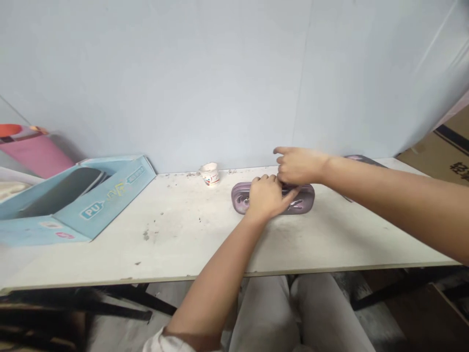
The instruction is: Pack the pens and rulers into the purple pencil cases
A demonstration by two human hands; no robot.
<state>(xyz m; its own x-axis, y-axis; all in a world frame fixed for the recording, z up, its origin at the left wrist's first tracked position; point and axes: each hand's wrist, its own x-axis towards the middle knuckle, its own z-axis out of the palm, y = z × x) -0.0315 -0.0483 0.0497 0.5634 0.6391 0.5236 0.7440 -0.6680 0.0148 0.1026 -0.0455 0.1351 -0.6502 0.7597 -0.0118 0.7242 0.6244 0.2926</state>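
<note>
A purple, rounded zip-up pencil case [306,205] lies on the white table, long side toward me. My left hand [266,198] is wrapped over its middle, fingers across the top toward the far edge and thumb reaching right, pressing it to the tabletop. At the case's far edge, just right of the left fingertips, my right hand [298,165] is bent with its index finger pointing left and the other fingers curled in. The right thumb and whatever it pinches along the zip side are hidden.
A paper cup [210,174] stands by the wall. On the left lies an open light-blue box [110,205] with a dark object [62,190] inside, near a pink container [40,154]. A flat dark item [362,159] sits behind my right forearm; a cardboard box [439,151] is at far right.
</note>
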